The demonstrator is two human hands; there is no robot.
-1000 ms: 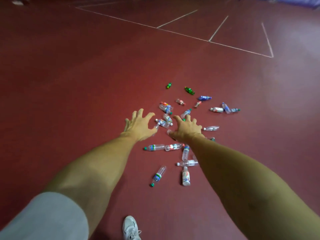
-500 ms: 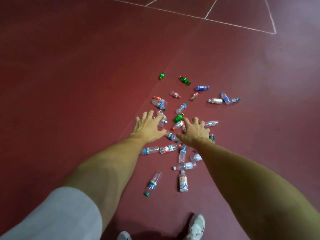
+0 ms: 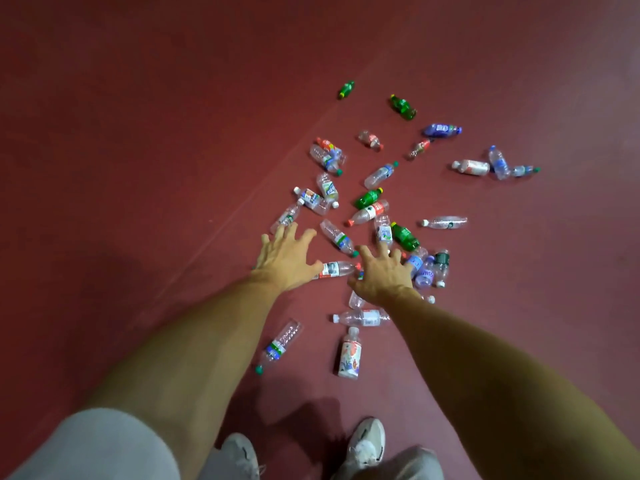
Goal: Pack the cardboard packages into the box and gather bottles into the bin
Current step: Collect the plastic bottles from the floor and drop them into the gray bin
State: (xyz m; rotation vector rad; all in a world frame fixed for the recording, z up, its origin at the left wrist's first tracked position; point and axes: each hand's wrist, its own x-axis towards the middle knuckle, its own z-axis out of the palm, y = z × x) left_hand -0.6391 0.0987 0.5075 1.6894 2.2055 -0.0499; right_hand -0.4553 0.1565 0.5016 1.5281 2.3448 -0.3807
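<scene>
Since both hands are out over the scatter and seem to hold nothing, the step in hand looks like the first pick-up of bottles. The left hand (image 3: 287,259) has its fingers (image 3: 290,233) spread wide, with the thumb just beside the label end of the red-labelled bottle (image 3: 334,270). The right hand (image 3: 381,277) has its fingers (image 3: 364,254) spread as wide, just beside that bottle's cap end. Whether either hand touches a bottle, I cannot tell.

All the bottles lie on their sides on the red floor (image 3: 138,168). Most are beyond the red-labelled bottle. A few are on its near side, among them a patterned white bottle (image 3: 349,355) and a green-capped clear bottle (image 3: 278,344), with the shoes (image 3: 367,445) nearer again. No bin is in view.

To do this well, I would start with the red-labelled bottle, since it lies between the two hands. Close round its middle rather than swiping at it, because empties like these probably roll and skid at a light knock. A firm but gentle grip should avoid crushing the thin plastic. Taking a second bottle by the neck between spare fingers would likely save trips, since the bin must be some way off. After that, clear the ones on the near side, so the feet do not kick them or tread on them.
</scene>
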